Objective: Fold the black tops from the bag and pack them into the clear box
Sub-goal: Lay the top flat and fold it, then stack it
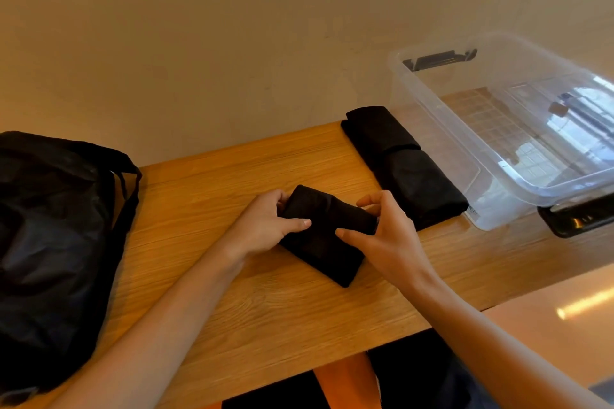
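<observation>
A plain beige wall [232,26] fills the upper frame, and a pale wooden table [265,309] fills the lower part. One crumpled black bag [50,242] slumps at the left edge. One clear box [442,129] with dark handles stands at upper right. There are three black tops. The upper folded top [382,133] and lower folded top [428,189] lie end to end just beside the box. The third top [327,232], a compact matte bundle, lies at centre, with the left hand [265,222] and right hand [388,236] pinching its ends.
</observation>
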`<state>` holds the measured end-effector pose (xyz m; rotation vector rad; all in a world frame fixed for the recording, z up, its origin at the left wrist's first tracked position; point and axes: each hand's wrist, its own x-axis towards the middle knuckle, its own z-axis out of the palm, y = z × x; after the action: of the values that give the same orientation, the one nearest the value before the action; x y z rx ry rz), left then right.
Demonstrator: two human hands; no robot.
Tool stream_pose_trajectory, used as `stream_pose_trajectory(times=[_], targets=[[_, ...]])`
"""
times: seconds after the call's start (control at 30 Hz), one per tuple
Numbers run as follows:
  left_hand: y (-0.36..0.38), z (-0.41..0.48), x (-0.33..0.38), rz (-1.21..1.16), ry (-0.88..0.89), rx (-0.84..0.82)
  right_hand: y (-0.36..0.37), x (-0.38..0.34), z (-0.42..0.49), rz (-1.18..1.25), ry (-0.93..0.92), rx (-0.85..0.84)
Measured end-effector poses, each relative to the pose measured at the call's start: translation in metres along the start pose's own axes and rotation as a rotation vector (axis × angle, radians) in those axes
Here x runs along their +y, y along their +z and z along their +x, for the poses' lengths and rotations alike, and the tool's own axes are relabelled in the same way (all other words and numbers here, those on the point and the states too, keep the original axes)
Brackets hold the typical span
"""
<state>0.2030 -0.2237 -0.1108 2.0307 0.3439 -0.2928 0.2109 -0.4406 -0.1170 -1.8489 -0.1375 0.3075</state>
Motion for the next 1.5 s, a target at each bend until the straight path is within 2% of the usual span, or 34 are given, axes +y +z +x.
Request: stream_pose_trajectory(times=[0.13, 0.33, 0.63, 0.83, 0.93, 1.13, 1.3, 1.4, 1.5], targets=[[0.001, 0.000, 0.014, 0.002, 0.059, -0.032, -0.005, -0.002, -0.005, 0.066, -0.057, 0.069], [0.011, 0.016, 0.051, -0.094, 0.160, -0.135, -0.031, -0.007, -0.004, 0.054, -0.113, 0.256], [0.051, 0.075, 0.100, -0.225, 0.229, -0.156, -0.043, 0.000, -0.002, 0.261, -0.030, 0.638], [0.071, 0.100, 0.115, -0.252, 0.270, -0.094, -0.038, -0.003, 0.006, 0.340, 0.000, 0.833], [0.078, 0.110, 0.117, -0.197, 0.278, -0.046, -0.035, -0.004, 0.002, 0.397, -0.044, 0.853], [0.092, 0.112, 0.110, -0.068, 0.351, -0.002, -0.030, 0.008, -0.003, 0.323, -0.076, 0.868], [0.101, 0.110, 0.110, -0.135, 0.390, 0.087, -0.026, 0.013, 0.005, 0.289, -0.158, 0.962], [0.105, 0.114, 0.107, -0.022, 0.472, 0.141, -0.024, 0.017, 0.010, 0.294, -0.165, 1.003], [0.103, 0.112, 0.097, 0.201, 0.624, 0.286, -0.020, 0.022, 0.006, 0.099, -0.161, 1.038]])
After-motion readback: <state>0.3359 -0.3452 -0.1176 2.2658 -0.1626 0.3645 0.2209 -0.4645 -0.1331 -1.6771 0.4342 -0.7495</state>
